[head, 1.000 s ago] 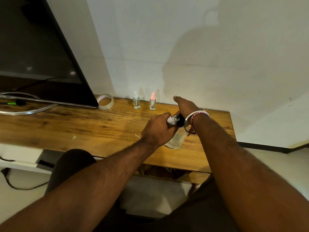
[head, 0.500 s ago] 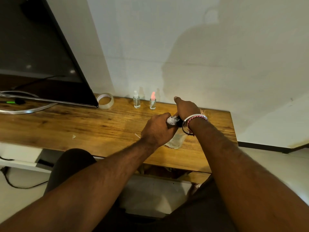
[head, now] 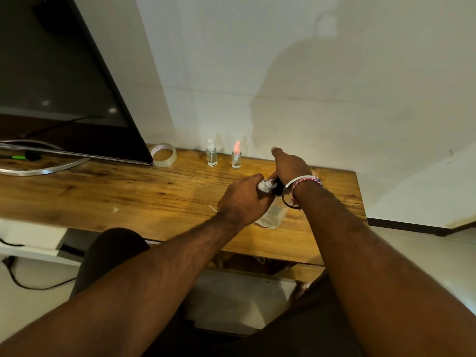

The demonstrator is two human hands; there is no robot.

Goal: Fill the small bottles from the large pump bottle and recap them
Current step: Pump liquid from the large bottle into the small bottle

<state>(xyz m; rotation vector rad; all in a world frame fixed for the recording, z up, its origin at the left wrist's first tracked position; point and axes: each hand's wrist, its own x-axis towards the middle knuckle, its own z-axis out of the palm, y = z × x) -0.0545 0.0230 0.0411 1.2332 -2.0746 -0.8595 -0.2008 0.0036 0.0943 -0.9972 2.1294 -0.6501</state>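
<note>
The filling step looks under way: the left hand (head: 243, 202) grips a small bottle (head: 265, 186) at the big pump bottle (head: 273, 215) on the table (head: 128, 191), the right hand (head: 289, 167) presses its black top (fingers hidden, cannot tell), so next comes a steady push.

The large pump bottle (head: 272, 215) stands upright near the table's front edge, clear-bodied with a black top. A small clear bottle (head: 265, 186) lies tilted against its pump. Two capped small bottles (white-capped (head: 211, 156), pink-capped (head: 236, 158)) stand by the wall.

A home room: flat-screen television (head: 59, 81) on a wooden table (head: 103, 191) against a plain wall (head: 309, 73).
</note>
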